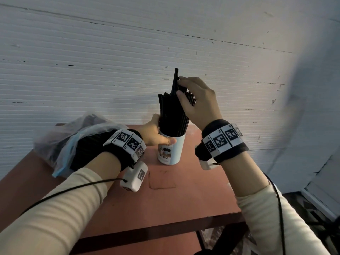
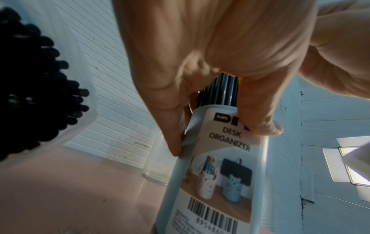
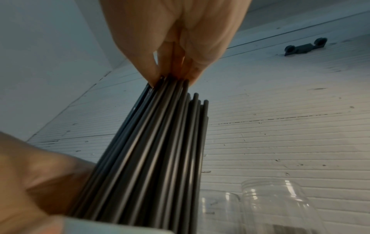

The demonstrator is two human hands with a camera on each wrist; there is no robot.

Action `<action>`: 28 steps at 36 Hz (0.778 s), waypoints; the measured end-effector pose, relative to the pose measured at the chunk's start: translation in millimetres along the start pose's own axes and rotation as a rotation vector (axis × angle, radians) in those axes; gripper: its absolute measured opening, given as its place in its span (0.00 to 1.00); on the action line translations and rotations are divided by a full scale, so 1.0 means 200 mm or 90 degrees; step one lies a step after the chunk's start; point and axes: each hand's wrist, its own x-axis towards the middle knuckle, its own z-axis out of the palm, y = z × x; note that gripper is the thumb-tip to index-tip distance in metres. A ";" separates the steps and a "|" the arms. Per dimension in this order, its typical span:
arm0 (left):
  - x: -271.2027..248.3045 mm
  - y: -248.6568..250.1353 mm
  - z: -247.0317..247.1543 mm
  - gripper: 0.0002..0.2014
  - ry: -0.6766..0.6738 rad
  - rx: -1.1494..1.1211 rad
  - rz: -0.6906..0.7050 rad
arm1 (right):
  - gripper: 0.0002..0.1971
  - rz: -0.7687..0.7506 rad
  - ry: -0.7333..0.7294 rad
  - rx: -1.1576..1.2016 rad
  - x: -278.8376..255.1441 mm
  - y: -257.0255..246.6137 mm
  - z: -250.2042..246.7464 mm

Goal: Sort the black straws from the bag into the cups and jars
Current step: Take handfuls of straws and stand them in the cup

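Note:
A white cup with a printed label stands on the reddish table, packed with upright black straws. My left hand grips the cup near its rim; in the left wrist view the thumb lies across the "DESK ORGANIZER" label of the cup. My right hand is at the top of the bundle and pinches a few straws that stick up higher than the rest. The right wrist view shows its fingertips closed on the tops of the straws.
A clear plastic bag holding more black straws lies at the table's left, under my left forearm. Clear empty jars stand by the ribbed white wall behind the cup; one clear jar shows past my left fingers. The table's front edge is near.

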 end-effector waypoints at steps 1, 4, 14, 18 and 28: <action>0.00 0.00 0.00 0.43 0.001 0.002 0.002 | 0.13 0.000 0.001 -0.006 -0.01 0.00 0.00; 0.00 0.00 0.00 0.43 0.001 0.003 0.002 | 0.13 0.001 0.009 -0.012 -0.02 0.01 0.00; 0.00 -0.01 0.01 0.43 0.005 -0.003 0.006 | 0.15 -0.027 0.011 -0.022 -0.02 0.03 -0.03; 0.00 -0.01 0.01 0.42 0.010 0.001 0.003 | 0.12 -0.027 0.019 -0.003 -0.02 0.03 -0.03; 0.00 0.00 0.00 0.42 0.002 0.005 0.009 | 0.06 -0.051 0.027 -0.003 0.02 0.05 -0.04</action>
